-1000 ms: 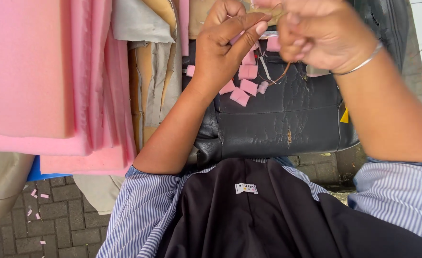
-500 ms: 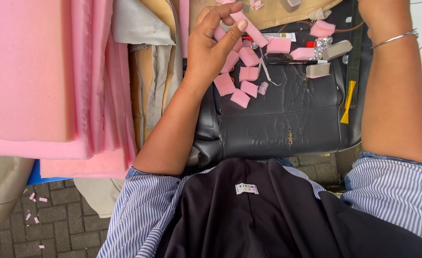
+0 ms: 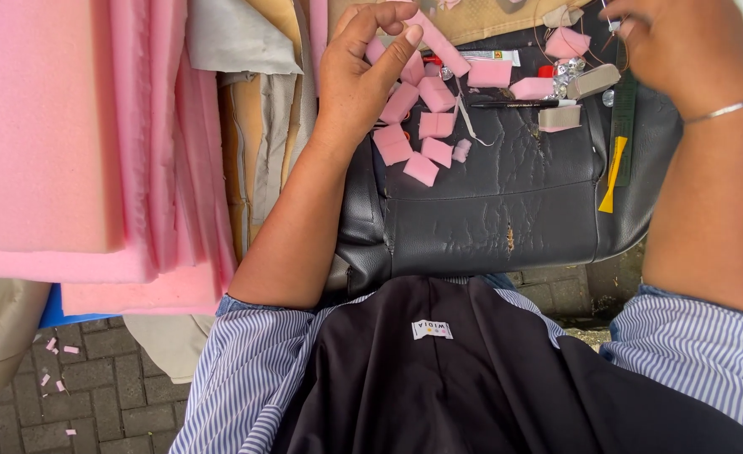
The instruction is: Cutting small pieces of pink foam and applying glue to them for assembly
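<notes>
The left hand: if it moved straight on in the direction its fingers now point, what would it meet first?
Probably the long pink foam strip: the left hand points up and right, fingertips already at it. Beyond lie the pink foam pieces on the black seat cushion. Depth is unclear.

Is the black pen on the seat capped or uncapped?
Cannot tell. The pen lies flat on the black seat; its ends are too small to make out.

Black seat cushion [image 3: 506, 202] — pink foam pieces [image 3: 422, 168] scattered.

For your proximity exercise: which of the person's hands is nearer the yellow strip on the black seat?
Right. The right hand is above the yellow strip; the left hand is far across the black seat.
</notes>
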